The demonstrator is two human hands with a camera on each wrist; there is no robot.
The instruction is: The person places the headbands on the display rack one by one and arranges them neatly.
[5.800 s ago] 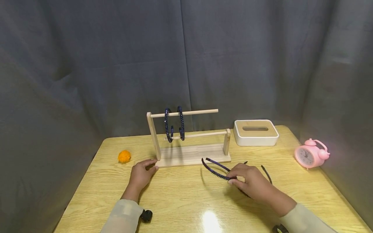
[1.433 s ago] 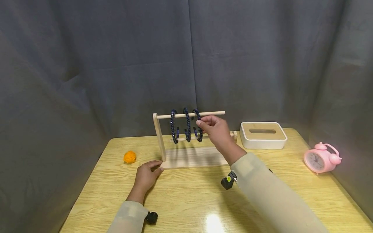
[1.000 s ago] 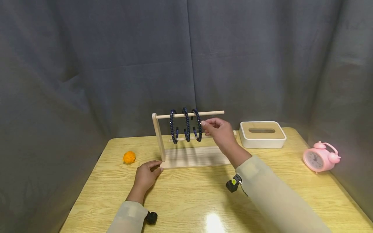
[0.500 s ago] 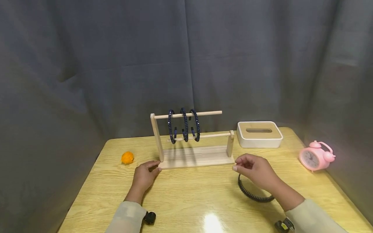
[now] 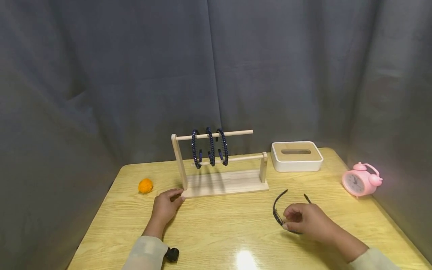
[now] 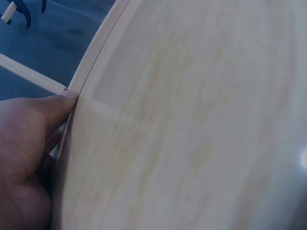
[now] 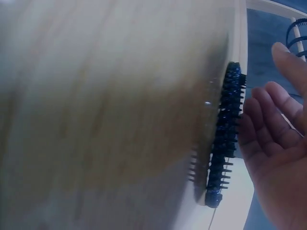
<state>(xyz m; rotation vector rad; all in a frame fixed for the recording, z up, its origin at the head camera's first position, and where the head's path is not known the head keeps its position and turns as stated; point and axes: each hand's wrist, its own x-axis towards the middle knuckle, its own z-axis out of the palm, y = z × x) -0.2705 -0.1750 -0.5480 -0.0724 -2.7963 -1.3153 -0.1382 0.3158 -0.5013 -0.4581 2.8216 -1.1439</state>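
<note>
My left hand (image 5: 165, 208) grips the left front corner of a wooden headband rack (image 5: 224, 182); its thumb (image 6: 60, 103) lies on the base edge in the left wrist view. Three dark blue toothed headbands (image 5: 210, 147) hang from the rack's upper bar, their lower parts by the lower bar. Another headband (image 5: 277, 215) lies on the table at the right. Over its near curved part is my right hand (image 5: 312, 223), thumb and fingers apart. In the right wrist view that headband (image 7: 225, 124) is beside the loosely bent fingers, with nothing held.
A white tissue box with a wooden lid (image 5: 297, 155) stands behind, right of the rack. The pink alarm clock (image 5: 361, 180) is at the table's right edge. An orange pompom (image 5: 145, 185) lies left of the rack. Dark grey curtains (image 5: 135, 75) surround the wooden table (image 5: 216, 232).
The right hand has let go of the third headband on the rack and moved down and right to the headband on the table. The left hand has stayed at the rack's corner.
</note>
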